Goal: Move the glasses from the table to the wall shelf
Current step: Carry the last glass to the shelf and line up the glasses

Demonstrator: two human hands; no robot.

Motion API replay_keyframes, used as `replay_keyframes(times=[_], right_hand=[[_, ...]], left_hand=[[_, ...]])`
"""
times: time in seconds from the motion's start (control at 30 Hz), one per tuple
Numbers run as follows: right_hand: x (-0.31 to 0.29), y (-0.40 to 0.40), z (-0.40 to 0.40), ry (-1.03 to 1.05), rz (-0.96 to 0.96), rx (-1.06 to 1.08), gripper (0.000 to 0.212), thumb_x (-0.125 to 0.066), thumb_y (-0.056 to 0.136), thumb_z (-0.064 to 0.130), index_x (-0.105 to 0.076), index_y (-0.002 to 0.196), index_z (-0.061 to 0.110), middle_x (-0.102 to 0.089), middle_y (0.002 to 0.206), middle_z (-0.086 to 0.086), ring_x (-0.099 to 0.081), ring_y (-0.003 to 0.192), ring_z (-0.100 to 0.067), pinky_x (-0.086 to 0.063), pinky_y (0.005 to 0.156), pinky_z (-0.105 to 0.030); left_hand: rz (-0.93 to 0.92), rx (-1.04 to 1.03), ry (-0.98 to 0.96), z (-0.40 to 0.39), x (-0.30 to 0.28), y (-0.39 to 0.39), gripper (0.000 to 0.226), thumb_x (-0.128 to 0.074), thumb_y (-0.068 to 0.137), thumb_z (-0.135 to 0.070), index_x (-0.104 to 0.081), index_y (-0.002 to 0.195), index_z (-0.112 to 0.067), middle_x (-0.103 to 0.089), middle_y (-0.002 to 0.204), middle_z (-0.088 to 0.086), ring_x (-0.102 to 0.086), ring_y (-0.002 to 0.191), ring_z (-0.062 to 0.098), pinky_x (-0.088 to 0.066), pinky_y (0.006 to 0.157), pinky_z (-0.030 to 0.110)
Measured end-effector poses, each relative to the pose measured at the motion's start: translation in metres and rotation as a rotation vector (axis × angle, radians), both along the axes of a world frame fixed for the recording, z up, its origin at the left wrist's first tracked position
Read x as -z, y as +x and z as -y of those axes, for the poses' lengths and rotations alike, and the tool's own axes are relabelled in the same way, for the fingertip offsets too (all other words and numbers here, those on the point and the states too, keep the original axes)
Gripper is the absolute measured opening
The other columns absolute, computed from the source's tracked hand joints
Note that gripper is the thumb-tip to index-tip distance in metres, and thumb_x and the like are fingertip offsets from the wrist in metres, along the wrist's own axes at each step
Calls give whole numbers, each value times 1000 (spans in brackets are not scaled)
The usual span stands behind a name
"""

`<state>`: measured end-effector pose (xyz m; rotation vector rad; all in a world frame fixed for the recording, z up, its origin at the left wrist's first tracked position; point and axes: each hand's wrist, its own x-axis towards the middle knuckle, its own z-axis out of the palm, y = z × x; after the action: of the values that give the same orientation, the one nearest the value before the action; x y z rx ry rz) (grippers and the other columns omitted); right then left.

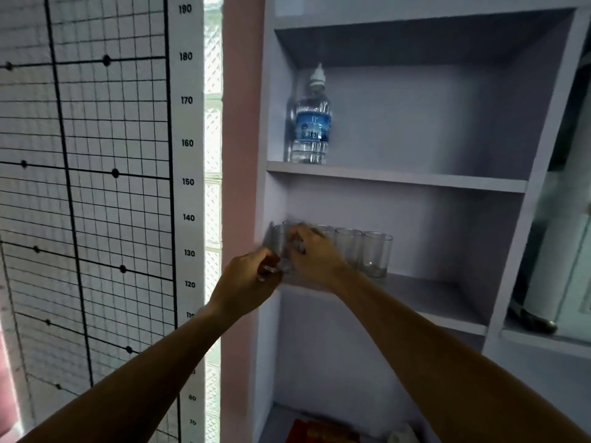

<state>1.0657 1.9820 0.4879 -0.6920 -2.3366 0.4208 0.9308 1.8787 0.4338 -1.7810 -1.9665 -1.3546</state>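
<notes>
On the wall shelf, glasses stand in a row; both hands (left hand, right hand) grip another glass, which probably needs lowering at the row's left end.

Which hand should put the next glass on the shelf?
Probably the left hand. It grips a glass at the shelf's left edge, off the board. The right hand is already over the shelf, its fingers on a glass in the row, though blur hides how.

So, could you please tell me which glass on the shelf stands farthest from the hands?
The rightmost glass, at the row's right end, with bare shelf beyond it.
</notes>
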Motion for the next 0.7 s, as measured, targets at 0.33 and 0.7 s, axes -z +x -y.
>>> replay_keyframes(times=[0.33,0.7], right_hand=[[3,85,-15,79,-145,101,8,-62,86,22,-56,83,18,-66,83,-4,-63,76,-25,-55,71,-42],[7,194,-35,-58,-194,355,23,-64,89,24,-58,112,24,-66,105,1,-64,90,-20,-57,80,-36]], left_hand=[[-56,131,35,-31,-13,58,29,-73,84,-37,-59,105,-22,-67,101,-9,-66,82,7,-54,71,22],[-153,346,-25,-96,-17,154,25,-68,80,-35,-63,103,-28,-70,98,-9,-68,89,14,-56,77,32]])
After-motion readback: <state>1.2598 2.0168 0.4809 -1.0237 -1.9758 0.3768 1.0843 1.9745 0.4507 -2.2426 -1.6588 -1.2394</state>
